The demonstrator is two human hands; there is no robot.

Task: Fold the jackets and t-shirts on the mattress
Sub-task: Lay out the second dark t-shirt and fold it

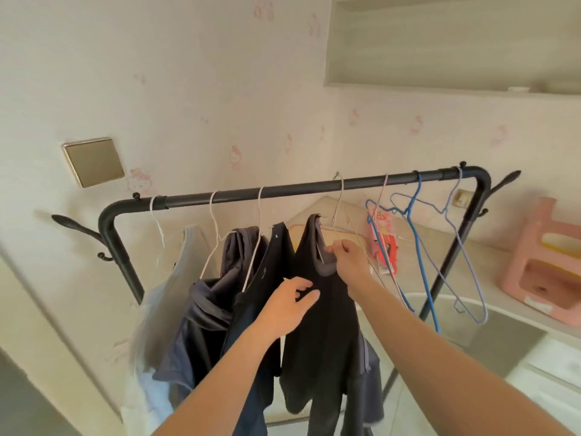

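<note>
A black t-shirt [327,335] hangs on a thin wire hanger [338,212] from the black clothes rack [283,188]. My right hand [347,258] pinches the shirt's collar and the hanger wire at the neck. Fingers spread, my left hand [289,305] touches the shirt's chest. To the left hang another dark t-shirt [267,278], a grey-blue jacket [217,297] and a pale blue garment [169,291], each on its own hanger. The mattress is out of view.
Empty blue and pale hangers [418,240] dangle at the rack's right end. Behind them lies a red and pink packet [382,243]. A pink plastic stool [547,269] sits on the white counter [490,278] at right. A wall shelf [440,58] hangs above.
</note>
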